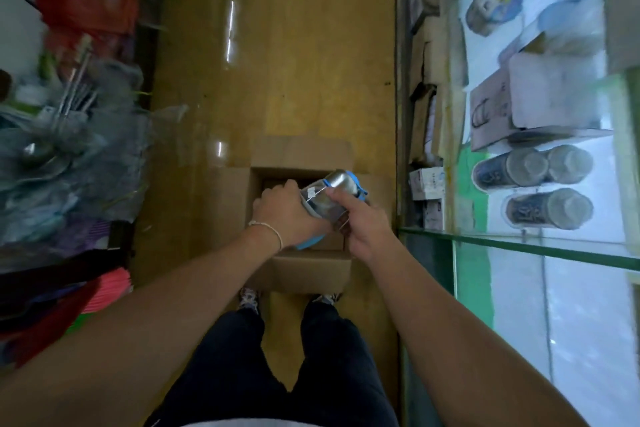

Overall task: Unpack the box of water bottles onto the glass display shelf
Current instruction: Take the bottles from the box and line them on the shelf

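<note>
Both hands grip one steel bottle (327, 196) with blue trim over the open cardboard box (301, 156) on the floor: left hand (284, 215) and right hand (360, 225) fingers clamped round it; glass shelf (519, 243) at right, holding dark bottles (526, 191)

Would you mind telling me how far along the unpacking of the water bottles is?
Done: the box on the floor is open, and three dark bottles already lie on a lower shelf. In hand: a steel bottle with blue trim, held over the box by the left hand and right hand. Left: setting it on the glass shelf. How many remain in the box cannot be seen.
</note>
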Available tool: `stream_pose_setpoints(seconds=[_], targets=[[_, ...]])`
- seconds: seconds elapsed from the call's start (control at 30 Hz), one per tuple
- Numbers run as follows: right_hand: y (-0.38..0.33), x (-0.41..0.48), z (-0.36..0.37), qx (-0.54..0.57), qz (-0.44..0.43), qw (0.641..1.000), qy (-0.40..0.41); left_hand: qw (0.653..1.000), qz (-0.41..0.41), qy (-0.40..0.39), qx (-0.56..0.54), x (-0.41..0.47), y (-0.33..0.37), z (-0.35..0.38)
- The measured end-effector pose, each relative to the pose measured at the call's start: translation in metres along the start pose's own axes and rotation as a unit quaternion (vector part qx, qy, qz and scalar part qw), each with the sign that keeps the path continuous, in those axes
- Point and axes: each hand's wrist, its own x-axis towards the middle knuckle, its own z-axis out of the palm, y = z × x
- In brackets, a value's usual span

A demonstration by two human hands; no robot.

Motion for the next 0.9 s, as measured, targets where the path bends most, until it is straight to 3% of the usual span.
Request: stream_pose_setpoints(seconds=[0.23,0.47,0.67,0.9], targets=[[-0.003,-0.065,0.025,-0.004,-0.073,0.997,0.022,0.999,0.034,0.011,-0.032,-0.040,-0.009,-0.036],[-0.004,-0.131,0.061,0.039,-0.148,0.987,0.055,0.980,0.187,-0.004,-0.064,-0.076,-0.008,-0.087],[-0.017,-0.185,0.081,0.068,-0.232,0.966,0.096,0.967,0.250,0.039,-0.039,-0.121,0.007,-0.136],[-0.021,-0.247,0.078,0.085,-0.303,0.936,0.158,0.952,0.295,0.022,-0.077,-0.148,0.028,-0.142]])
